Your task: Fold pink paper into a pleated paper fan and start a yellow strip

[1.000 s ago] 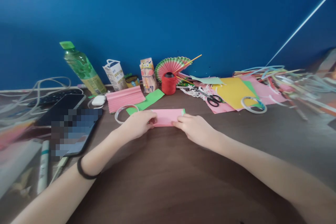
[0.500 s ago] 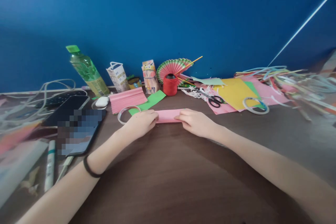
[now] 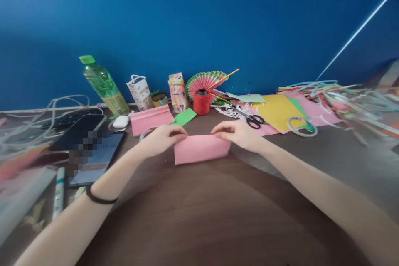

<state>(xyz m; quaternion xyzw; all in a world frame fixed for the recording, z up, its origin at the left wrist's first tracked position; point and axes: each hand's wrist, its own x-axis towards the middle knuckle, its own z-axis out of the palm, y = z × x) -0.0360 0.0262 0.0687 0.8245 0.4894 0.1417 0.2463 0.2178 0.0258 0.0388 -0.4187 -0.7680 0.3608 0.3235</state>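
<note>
The pink paper (image 3: 202, 149) is at the middle of the scene, its far edge pinched by the left hand (image 3: 162, 138) and the right hand (image 3: 241, 135). Beyond it on the surface (image 3: 199, 212) are the red spool (image 3: 202, 104) and the fan (image 3: 201, 80), with scissors (image 3: 250, 117) to the right and a bottle (image 3: 104, 86) far left.

From afar I saw a place for paper craft, whether home or classroom I could not tell: a dark brown wood-grained desk (image 3: 199, 212) bore black-handled scissors (image 3: 253, 118), flat yellow paper (image 3: 272, 110) and a red cylindrical thread spool (image 3: 201, 104).
</note>
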